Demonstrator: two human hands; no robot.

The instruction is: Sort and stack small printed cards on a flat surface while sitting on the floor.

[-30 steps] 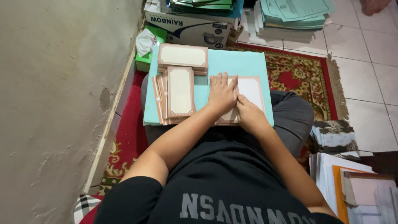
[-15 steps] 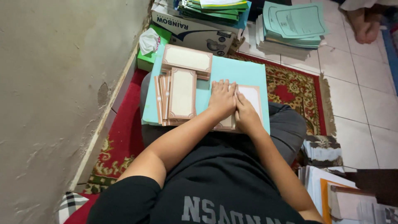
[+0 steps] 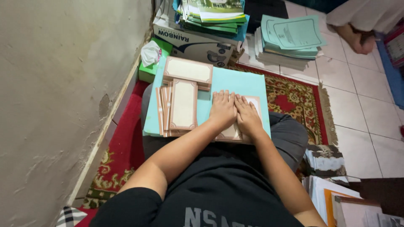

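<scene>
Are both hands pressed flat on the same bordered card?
Yes, the left hand and right hand lie flat side by side on one bordered card.

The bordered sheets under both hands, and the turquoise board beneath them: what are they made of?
Bordered sheets: apparently thin matte card or paper, cream with brown printed frames, fanned in flat stacks. Turquoise board: likely stiff matte cardboard, lying flat across the lap. Left hand and right hand press flat.

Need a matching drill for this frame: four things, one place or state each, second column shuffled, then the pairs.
1. left hand
2. upright stack of brown-bordered cream cards
3. green tissue box
4. pile of pale green folders

a. on the white floor tiles
b. against the wall, white tissue sticking out
c. flat on a bordered card, beside the right hand
d. on the turquoise board's left part

Pairs: 1-c, 2-d, 3-b, 4-a
</scene>
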